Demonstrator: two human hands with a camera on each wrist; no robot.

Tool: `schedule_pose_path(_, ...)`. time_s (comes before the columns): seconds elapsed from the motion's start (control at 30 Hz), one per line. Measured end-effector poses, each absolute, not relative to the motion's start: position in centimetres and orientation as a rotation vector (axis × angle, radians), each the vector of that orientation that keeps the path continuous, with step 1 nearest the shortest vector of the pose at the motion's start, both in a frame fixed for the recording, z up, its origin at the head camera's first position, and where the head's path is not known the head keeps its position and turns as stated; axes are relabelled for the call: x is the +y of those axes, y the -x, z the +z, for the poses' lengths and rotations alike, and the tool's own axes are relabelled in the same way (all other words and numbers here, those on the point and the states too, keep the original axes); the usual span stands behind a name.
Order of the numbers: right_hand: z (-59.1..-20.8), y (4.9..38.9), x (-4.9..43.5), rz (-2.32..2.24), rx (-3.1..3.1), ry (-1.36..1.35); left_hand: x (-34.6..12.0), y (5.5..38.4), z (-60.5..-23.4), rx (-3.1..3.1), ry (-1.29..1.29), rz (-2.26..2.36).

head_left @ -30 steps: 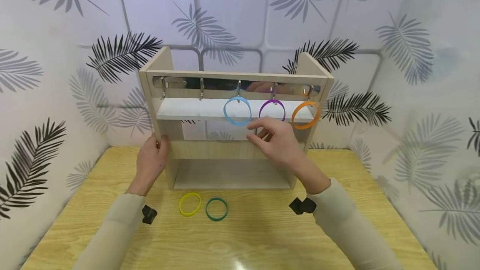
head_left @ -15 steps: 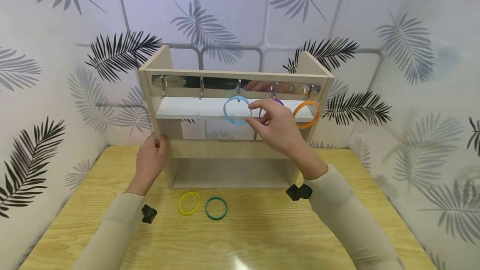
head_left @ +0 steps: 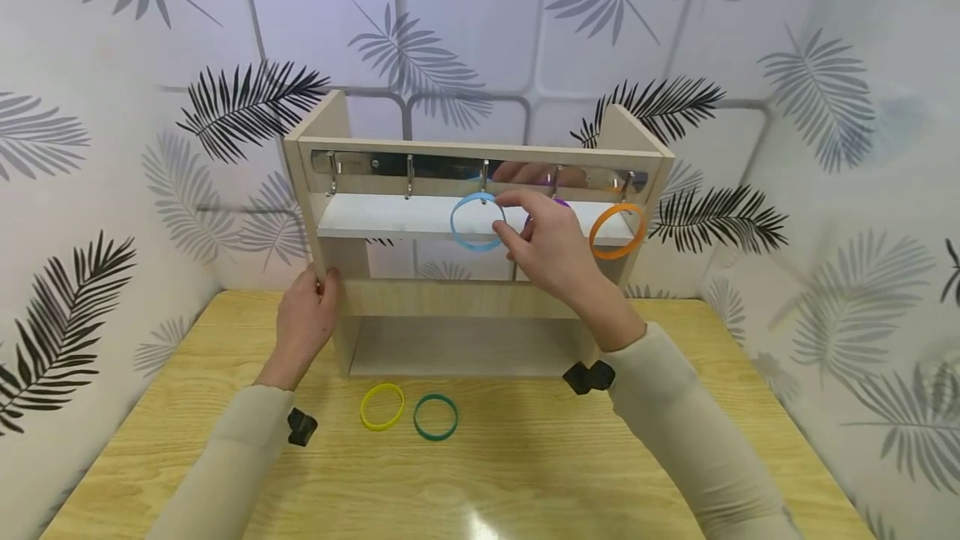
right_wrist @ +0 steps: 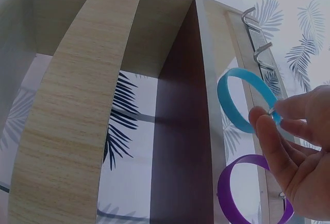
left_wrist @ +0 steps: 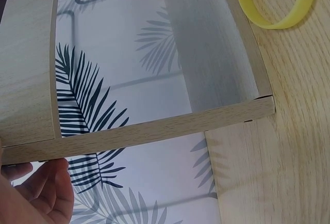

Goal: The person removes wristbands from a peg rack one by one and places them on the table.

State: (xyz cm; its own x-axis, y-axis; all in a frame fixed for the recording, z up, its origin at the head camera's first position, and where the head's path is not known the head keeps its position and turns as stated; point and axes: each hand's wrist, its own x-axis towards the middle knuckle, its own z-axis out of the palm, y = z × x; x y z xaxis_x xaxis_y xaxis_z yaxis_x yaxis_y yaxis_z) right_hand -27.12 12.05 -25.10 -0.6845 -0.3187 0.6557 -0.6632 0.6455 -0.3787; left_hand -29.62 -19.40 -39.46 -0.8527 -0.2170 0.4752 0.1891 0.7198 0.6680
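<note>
A light blue silicone wristband (head_left: 477, 247) hangs from the middle hook of a metal hook rail (head_left: 442, 169) on a small wooden shelf unit (head_left: 465, 298). My right hand (head_left: 551, 244) is at the band's right edge, thumb and fingers curled around it near the hook tip in the right wrist view. Behind that hand, a purple wristband (right_wrist: 227, 193) hangs one hook over, partly covered in the head view. An orange wristband (head_left: 617, 255) is on the rightmost hook. My left hand (head_left: 307, 311) grips the unit's left side panel (left_wrist: 154, 133).
A yellow wristband (head_left: 363, 411) and a green wristband (head_left: 417, 423) lie on the wooden table (head_left: 360, 490) before the unit. Two bare hooks are on the rail's left, including the left end hook (head_left: 332, 173). A leaf-patterned wall (head_left: 465, 23) stands behind.
My right hand has moved up from below the purple wristband to the light blue one's right edge. My left hand keeps its grip on the side panel.
</note>
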Motion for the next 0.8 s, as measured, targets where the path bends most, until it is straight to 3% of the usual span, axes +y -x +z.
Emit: schedule_pose_path(0.8,-25.18,27.39,11.37,0.939,-2.251,-0.723,-19.28,29.38,-39.23,-2.377,-0.021,-1.018)
